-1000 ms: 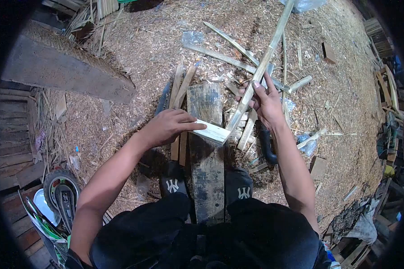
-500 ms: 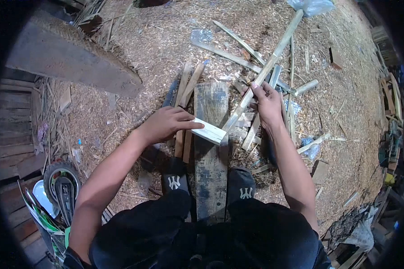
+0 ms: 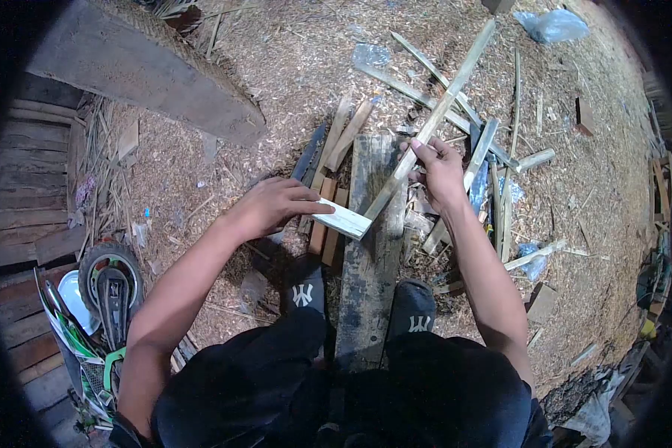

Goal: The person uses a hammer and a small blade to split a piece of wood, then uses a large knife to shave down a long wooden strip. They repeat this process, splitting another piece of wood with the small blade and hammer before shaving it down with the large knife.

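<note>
My left hand (image 3: 282, 206) is closed around the left end of a short pale wooden block (image 3: 343, 221), fingers over its top and thumb hidden beneath. In my right hand (image 3: 439, 173) is a long thin wooden strip (image 3: 455, 86), pinched between thumb and fingers in its lower half. The strip slants from the upper right down to the block, its lower end right at the block's right corner. Both pieces are above a dark, worn wooden plank (image 3: 367, 299) that runs between my feet.
Loose wood strips (image 3: 407, 91) lie across the chip-covered ground ahead. Brown wood pieces (image 3: 326, 224) sit left of the plank. A thick beam (image 3: 157, 75) juts in at upper left, and a wheel (image 3: 112, 280) stands at lower left. A plastic bag (image 3: 554, 26) lies far right.
My view has swung a little left, so the scene sits further right in it. Both hands keep their holds, and the block and strip still meet at the corner.
</note>
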The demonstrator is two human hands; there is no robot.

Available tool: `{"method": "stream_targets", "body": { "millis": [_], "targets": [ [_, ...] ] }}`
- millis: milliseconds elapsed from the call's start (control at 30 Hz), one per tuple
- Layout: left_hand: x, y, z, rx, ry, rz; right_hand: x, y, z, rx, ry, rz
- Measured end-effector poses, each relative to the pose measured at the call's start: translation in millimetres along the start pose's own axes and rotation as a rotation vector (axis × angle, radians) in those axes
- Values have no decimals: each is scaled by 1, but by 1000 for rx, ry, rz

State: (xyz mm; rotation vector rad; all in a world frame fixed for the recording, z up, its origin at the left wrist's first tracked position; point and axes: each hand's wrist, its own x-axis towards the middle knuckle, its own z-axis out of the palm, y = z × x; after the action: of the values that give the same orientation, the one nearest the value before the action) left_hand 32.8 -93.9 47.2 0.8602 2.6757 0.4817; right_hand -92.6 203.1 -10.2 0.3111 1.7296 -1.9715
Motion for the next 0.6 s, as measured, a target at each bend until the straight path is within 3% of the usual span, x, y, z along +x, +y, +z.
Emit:
{"method": "stream_targets", "body": {
  "millis": [300,600],
  "targets": [
    [2,-2,3,21,-23,19,17,16,-5,171,-82,-21],
    [-1,-8,8,64,-57,8,8,18,-2,108,-24,14]
  ]
}}
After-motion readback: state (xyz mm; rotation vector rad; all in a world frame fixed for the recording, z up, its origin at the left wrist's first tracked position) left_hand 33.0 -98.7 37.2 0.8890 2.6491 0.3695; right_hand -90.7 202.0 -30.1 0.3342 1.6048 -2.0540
